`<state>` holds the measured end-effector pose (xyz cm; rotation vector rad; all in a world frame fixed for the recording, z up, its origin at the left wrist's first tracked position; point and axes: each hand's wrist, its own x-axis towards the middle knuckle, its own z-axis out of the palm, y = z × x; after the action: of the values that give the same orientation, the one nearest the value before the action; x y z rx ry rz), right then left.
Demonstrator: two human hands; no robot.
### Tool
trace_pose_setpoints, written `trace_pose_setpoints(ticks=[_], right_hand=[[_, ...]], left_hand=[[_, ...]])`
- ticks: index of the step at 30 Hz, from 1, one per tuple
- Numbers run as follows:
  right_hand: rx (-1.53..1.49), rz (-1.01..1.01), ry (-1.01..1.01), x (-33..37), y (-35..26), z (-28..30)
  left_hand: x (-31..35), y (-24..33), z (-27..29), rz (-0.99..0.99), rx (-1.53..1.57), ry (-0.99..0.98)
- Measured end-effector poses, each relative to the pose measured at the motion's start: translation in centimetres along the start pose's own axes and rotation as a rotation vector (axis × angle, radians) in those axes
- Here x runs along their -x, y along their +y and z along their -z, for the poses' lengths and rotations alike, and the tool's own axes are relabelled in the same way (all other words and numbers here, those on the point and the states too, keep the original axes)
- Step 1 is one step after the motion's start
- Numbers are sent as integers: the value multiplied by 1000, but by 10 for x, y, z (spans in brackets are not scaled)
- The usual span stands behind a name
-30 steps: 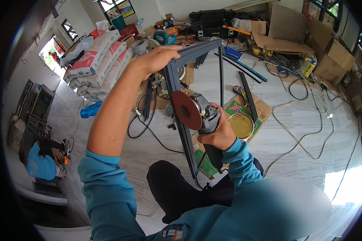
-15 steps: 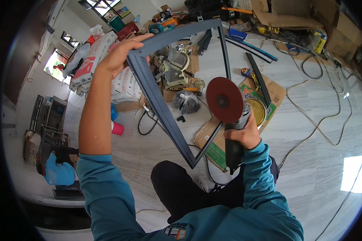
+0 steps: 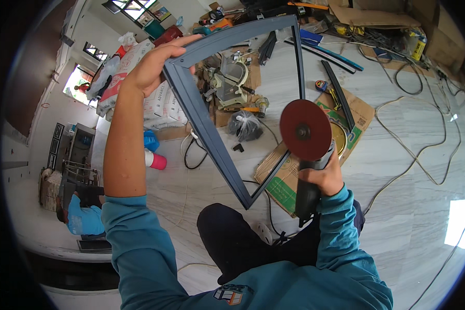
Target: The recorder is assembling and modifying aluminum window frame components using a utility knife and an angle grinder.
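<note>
A dark grey metal frame (image 3: 212, 132), four-sided with mitred corners, is held up in front of me at a tilt. My left hand (image 3: 157, 64) grips its upper left corner, thumb hidden behind the profile. In my right hand (image 3: 326, 175) is an angle grinder (image 3: 309, 194), its body pointing down toward my lap. Its round reddish-brown sanding disc (image 3: 299, 124) faces me and overlaps the frame's right side in the picture. Whether the disc touches the frame I cannot tell.
Beyond the frame, a miter saw (image 3: 230, 82) and a plastic bag (image 3: 244, 125) lie on the floor. Flattened cardboard (image 3: 364, 111) carries a tape measure (image 3: 321, 85). Cables (image 3: 398, 139) trail at right. Stacked sacks (image 3: 163, 106) stand left, and another person (image 3: 83, 216) is further left.
The frame, both hands and the grinder sit slightly further right in the picture, as does the background. Both grips are unchanged.
</note>
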<state>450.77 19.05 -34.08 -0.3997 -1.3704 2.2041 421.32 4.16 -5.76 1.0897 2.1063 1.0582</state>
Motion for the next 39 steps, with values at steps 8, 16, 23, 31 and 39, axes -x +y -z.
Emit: trace_pose_setpoints(ticks=[8, 16, 23, 31, 39], right_hand=[[38, 205, -224, -12, -54, -70], [82, 193, -256, -25, -70, -86], [88, 152, -262, -26, -74, -88], [106, 181, -243, -25, -81, -88], [103, 209, -219, -24, -89, -84]], left_hand=[[1, 26, -28, 6, -15, -89], [8, 43, -51, 18, -23, -52], [1, 40, -52, 1, -78, 10], [0, 48, -62, 46, -69, 66], [5, 66, -79, 133, -16, 95]])
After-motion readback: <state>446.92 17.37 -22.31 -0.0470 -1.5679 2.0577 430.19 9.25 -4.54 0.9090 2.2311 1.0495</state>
